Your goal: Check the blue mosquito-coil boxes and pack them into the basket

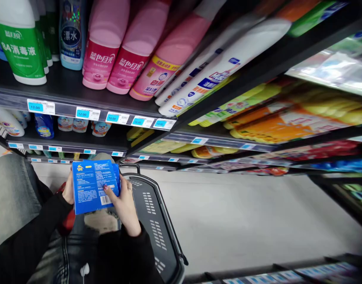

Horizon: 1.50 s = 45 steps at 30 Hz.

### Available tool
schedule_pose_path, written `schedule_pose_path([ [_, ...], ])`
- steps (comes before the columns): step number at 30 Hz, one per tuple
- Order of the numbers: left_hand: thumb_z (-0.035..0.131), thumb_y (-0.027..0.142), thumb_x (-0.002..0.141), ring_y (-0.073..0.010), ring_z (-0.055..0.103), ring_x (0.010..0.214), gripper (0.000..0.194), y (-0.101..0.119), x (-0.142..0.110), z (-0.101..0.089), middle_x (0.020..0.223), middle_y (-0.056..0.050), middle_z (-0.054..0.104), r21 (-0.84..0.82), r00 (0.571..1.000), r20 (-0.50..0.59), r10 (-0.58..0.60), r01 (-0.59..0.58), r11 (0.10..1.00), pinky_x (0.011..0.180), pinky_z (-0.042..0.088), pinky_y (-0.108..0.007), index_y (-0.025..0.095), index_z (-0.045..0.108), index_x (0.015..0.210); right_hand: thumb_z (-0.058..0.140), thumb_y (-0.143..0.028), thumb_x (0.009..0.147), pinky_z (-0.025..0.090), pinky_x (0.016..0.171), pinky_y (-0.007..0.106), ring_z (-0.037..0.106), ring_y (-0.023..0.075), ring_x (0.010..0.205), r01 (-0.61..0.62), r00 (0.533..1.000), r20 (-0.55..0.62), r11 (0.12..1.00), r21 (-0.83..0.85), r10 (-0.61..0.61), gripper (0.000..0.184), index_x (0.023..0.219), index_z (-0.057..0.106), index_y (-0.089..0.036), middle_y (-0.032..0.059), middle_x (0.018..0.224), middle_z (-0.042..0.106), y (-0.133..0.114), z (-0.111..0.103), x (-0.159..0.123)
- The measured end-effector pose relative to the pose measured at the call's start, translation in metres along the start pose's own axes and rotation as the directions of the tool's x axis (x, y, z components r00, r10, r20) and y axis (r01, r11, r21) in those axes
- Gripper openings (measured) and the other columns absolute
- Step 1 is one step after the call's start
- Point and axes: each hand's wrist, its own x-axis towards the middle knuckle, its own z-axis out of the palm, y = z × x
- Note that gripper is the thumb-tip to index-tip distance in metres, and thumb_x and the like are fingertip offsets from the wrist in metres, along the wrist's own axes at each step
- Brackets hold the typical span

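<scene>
Two or more flat blue boxes point(90, 195) with white print and a barcode are held together above my lap, the front one overlapping another at its right edge. My left hand point(68, 189) grips their left side, its fingers mostly hidden behind. On the right side, my right hand point(126, 203) holds them with the thumb pressed on the front near the barcode. The right fingers curl behind, and a ring shows on one. Just right of my hands, on the floor, stands a dark grey shopping basket point(165, 225) with slotted walls.
Shelves point(65, 94) rise in front, holding white-and-green disinfectant bottles point(22, 51), pink bottles point(102, 51) and long white bottles point(204, 83). Price tags point(87, 113) line the shelf edges. Orange and yellow bags point(281, 122) fill shelves to the right. Pale floor point(242, 213) lies beyond the basket.
</scene>
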Motion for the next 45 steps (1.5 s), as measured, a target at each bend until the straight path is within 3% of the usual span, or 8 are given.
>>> schedule_pose_path([
  [3,0.038,0.071,0.076,-0.0342,0.054,0.114,0.078,0.002,-0.003,0.002,0.111,-0.017,0.067,0.008,0.999,-0.030,0.029,-0.028,1.000,0.104,0.031,-0.051,0.008,0.058,0.117,0.056,-0.051,0.074,0.034,0.104,0.046,0.046,0.0281,0.118,0.000,1.000,-0.027,0.998,0.068,0.002,0.065,0.129,0.045,-0.018,0.0136,0.122,0.045,0.005,0.005,-0.004],
  [7,0.048,0.056,0.081,-0.0300,0.060,0.106,0.054,0.002,-0.001,-0.005,0.098,-0.012,0.072,0.049,0.992,-0.114,0.057,-0.052,0.997,0.105,0.032,-0.047,0.011,0.065,0.104,0.052,-0.049,0.077,0.032,0.105,0.046,0.044,0.0273,0.121,0.022,0.998,-0.063,0.987,0.157,-0.012,0.059,0.129,0.046,-0.021,0.0120,0.126,0.046,0.009,0.008,-0.009],
  [13,0.050,0.057,0.079,-0.0323,0.058,0.109,0.057,-0.001,0.004,0.003,0.098,-0.015,0.071,0.084,0.987,-0.144,-0.073,0.085,0.993,0.103,0.034,-0.048,0.008,0.063,0.105,0.050,-0.046,0.081,0.041,0.096,0.041,0.052,0.0247,0.110,0.019,0.998,-0.059,0.961,0.275,-0.002,0.053,0.126,0.049,-0.020,0.0108,0.120,0.056,0.013,0.007,-0.019],
  [30,0.044,0.051,0.085,-0.0285,0.065,0.095,0.052,0.000,0.002,0.010,0.087,-0.014,0.072,0.107,0.977,-0.207,-0.041,0.064,0.992,0.096,0.042,-0.043,0.007,0.063,0.105,0.054,-0.046,0.076,0.044,0.084,0.045,0.056,0.0272,0.091,0.032,0.995,-0.095,0.998,0.048,-0.027,0.040,0.101,0.063,-0.017,0.0102,0.093,0.061,0.000,-0.007,-0.013],
  [35,0.054,0.039,0.083,-0.0241,0.067,0.087,0.037,-0.001,0.005,0.008,0.092,-0.011,0.073,0.125,0.981,-0.185,0.061,-0.038,0.991,0.092,0.044,-0.038,0.010,0.063,0.105,0.066,-0.046,0.067,0.049,0.075,0.039,0.062,0.0249,0.081,-0.101,0.994,0.073,0.949,0.299,0.083,0.040,0.093,0.060,-0.015,0.0090,0.088,0.068,0.002,-0.025,-0.006],
  [39,0.057,0.033,0.082,-0.0185,0.068,0.079,0.026,0.000,0.005,0.007,0.086,-0.006,0.074,0.128,0.975,-0.189,0.113,-0.089,0.988,0.085,0.048,-0.030,0.013,0.066,0.096,0.072,-0.043,0.065,0.051,0.073,0.036,0.063,0.0221,0.081,-0.155,0.988,0.065,0.830,0.536,0.143,0.042,0.095,0.056,-0.019,0.0060,0.090,0.067,0.004,-0.050,-0.006],
  [42,0.054,0.035,0.083,-0.0206,0.068,0.082,0.029,0.002,0.003,0.010,0.088,-0.008,0.074,0.133,0.977,-0.191,0.089,-0.065,0.989,0.085,0.048,-0.032,0.013,0.066,0.098,0.077,-0.038,0.061,0.051,0.076,0.038,0.065,0.0217,0.082,-0.038,0.995,-0.040,0.748,0.662,0.086,0.047,0.099,0.055,-0.023,0.0040,0.092,0.068,0.009,-0.067,-0.009],
  [45,0.051,0.035,0.084,-0.0208,0.068,0.080,0.029,0.002,0.003,0.013,0.082,-0.008,0.074,0.122,0.974,-0.213,0.071,-0.045,0.992,0.086,0.048,-0.032,0.012,0.066,0.094,0.082,-0.034,0.056,0.048,0.086,0.048,0.066,0.0237,0.085,0.235,0.963,-0.256,0.719,0.654,-0.082,0.037,0.083,0.059,-0.026,-0.0005,0.081,0.069,0.008,-0.081,-0.014],
])
